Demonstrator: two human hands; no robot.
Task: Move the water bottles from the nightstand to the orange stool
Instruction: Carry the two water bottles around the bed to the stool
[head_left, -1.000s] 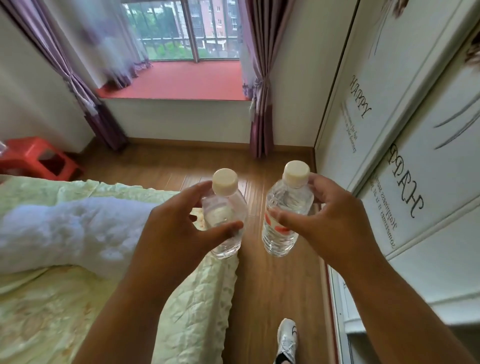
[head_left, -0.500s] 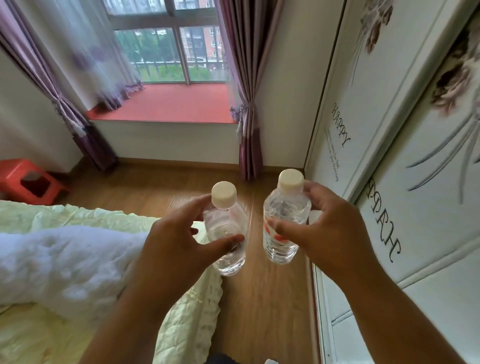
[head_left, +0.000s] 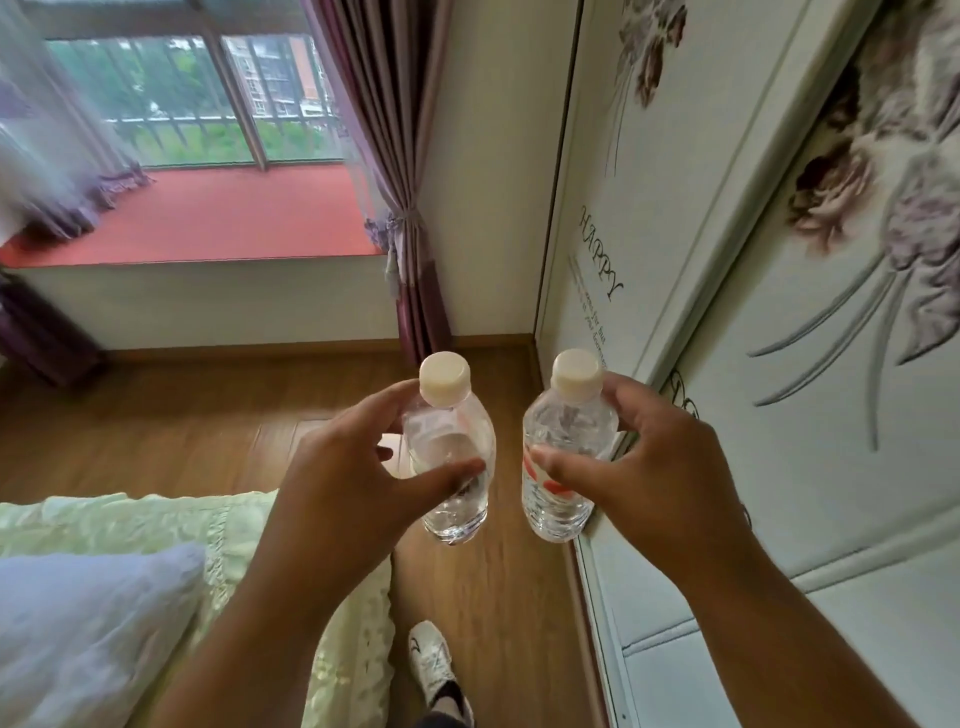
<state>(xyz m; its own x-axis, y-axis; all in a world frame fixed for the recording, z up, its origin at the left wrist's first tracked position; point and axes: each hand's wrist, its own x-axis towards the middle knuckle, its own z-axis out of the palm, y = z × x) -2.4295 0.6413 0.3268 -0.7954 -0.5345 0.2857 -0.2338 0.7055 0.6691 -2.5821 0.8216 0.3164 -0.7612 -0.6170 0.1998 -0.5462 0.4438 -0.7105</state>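
I hold two small clear water bottles with cream caps upright in front of me, above the wooden floor. My left hand (head_left: 343, 483) grips the left bottle (head_left: 457, 499) around its body. My right hand (head_left: 649, 478) grips the right bottle (head_left: 556, 499), which has a red mark on its label. The two bottles hang side by side, a small gap apart. Neither the orange stool nor the nightstand is in view now.
A bed with a pale green quilt (head_left: 156, 525) and a white blanket (head_left: 83, 623) lies at lower left. A white wardrobe (head_left: 779, 364) with flower prints runs along the right. Ahead are a red window seat (head_left: 208, 218) and purple curtains (head_left: 410, 208). My white shoe (head_left: 431, 660) stands on the wooden floor (head_left: 493, 597).
The view has swung right and moved forward along the wardrobe. The orange stool at the left has slipped out of view. Both hands keep their bottles.
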